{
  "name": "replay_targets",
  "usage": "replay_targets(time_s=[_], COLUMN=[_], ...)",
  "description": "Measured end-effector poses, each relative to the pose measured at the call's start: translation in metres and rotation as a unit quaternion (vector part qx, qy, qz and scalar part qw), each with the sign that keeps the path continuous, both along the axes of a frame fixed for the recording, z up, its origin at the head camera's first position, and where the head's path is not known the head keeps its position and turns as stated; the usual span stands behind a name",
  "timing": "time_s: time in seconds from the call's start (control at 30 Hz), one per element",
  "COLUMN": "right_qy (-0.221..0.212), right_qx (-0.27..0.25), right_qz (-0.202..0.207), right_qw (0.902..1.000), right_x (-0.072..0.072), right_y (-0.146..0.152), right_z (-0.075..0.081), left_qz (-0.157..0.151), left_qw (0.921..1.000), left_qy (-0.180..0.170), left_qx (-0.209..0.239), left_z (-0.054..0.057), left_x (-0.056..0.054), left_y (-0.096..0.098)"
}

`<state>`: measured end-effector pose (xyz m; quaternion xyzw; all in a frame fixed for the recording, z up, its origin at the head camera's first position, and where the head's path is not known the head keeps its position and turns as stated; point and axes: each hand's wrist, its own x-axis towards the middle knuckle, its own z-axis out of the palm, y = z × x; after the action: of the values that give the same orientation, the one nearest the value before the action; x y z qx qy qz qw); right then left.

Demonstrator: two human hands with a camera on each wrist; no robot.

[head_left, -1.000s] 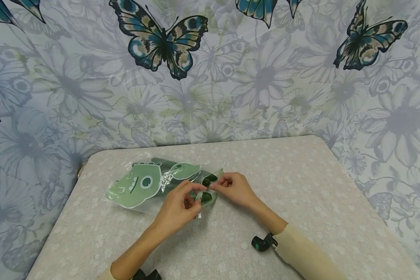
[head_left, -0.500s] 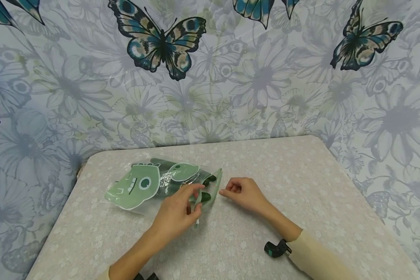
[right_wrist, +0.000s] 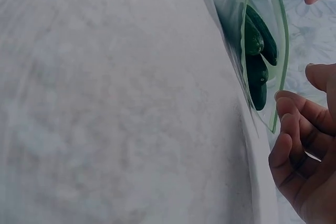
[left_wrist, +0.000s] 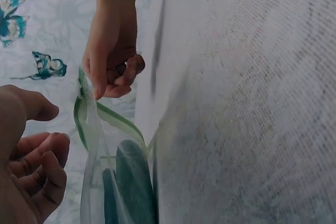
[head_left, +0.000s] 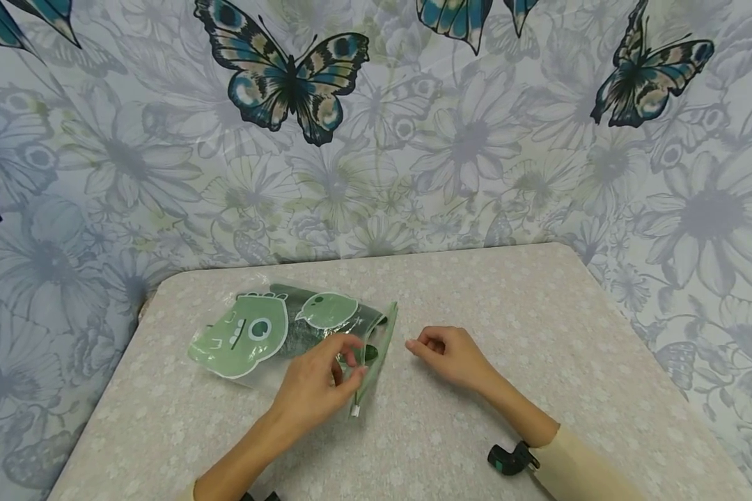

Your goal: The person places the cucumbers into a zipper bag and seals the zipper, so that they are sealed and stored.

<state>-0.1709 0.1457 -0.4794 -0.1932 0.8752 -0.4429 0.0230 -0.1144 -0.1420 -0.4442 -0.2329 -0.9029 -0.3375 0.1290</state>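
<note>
A clear plastic zipper bag (head_left: 257, 334) with green dinosaur print lies on its side, its green-edged mouth to the right. Several dark green cucumbers (right_wrist: 256, 40) show inside near the mouth. The person's left hand (head_left: 316, 372) hovers over the near part of the mouth, thumb and fingers apart and loosely bent; in the left wrist view, the bag stands beside the fingers, not between them. A white zip slider (head_left: 355, 410) hangs at the mouth's near corner. To the right of the bag, the right hand (head_left: 454, 355) is held with loosely curled fingers and nothing in them.
A pale floral cloth covers the table (head_left: 507, 292). Behind it hangs a butterfly-print backdrop (head_left: 476, 174). A black wrist device (head_left: 510, 459) sits at the right sleeve.
The right hand has let go of the bag's mouth and drawn right and nearer the person. The left fingers have released the bag's green edge, and the mouth has narrowed.
</note>
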Motion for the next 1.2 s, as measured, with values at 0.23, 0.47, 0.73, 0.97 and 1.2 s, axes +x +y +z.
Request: replay_targets(time_s=[0.23,0.47,0.73,0.97,1.2], right_qy=[0.001,0.015,0.106,0.242,0.345], right_qx=[0.013,0.012,-0.022,-0.004,0.019], right_qz=[0.009,0.034,0.107,0.177,0.222], right_qw=[0.9999,0.9992,0.9884,0.9539,0.9116], right_x=[0.006,0.014,0.025,0.03,0.035], right_y=[0.006,0.01,0.006,-0.01,-0.036], right_z=[-0.005,-0.006,-0.005,0.0,0.009], left_qz=[0.002,-0.008,-0.058,-0.127,-0.148], left_qw=[1.0,0.9995,0.9971,0.9902,0.9839], left_qy=[-0.007,0.026,0.046,0.048,0.077], left_qx=[0.006,-0.016,-0.014,-0.034,-0.064], left_z=[-0.003,-0.01,-0.014,-0.017,-0.02], left_x=[0.006,0.008,0.01,0.019,0.021], left_y=[-0.012,-0.03,-0.052,-0.059,-0.06])
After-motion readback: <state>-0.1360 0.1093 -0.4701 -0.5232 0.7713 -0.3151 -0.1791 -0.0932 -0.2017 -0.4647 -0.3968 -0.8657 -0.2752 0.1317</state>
